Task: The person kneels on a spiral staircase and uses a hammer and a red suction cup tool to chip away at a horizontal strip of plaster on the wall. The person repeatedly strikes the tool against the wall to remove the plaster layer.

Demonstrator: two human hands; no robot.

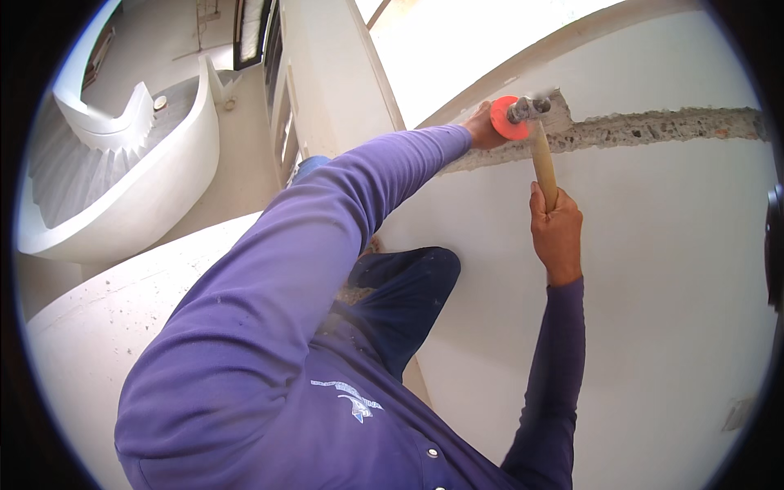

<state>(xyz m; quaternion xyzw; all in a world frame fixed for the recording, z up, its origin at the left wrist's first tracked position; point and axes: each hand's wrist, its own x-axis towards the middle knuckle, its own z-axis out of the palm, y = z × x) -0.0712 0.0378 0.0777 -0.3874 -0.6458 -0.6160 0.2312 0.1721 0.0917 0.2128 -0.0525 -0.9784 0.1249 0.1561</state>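
My left hand point(485, 129) is closed around a chisel behind its round orange-red hand guard point(504, 120), which hides most of the grip and the blade. My right hand point(559, 233) is wrapped round the lower part of a hammer's wooden handle point(543, 160). The hammer's head point(531, 107) is at the chisel's struck end, just beside the guard; whether they touch I cannot tell. Behind both tools, a rough groove point(653, 129) with exposed grey aggregate runs across the white wall point(653, 245). Purple sleeves cover both my arms.
On the far left, a white curved staircase wall point(175, 192) encloses grey steps. A pale ledge point(122, 306) with scattered debris lies beside my left arm. My bent knee point(429, 273) in dark trousers is close to the wall. Bright light comes from an opening above.
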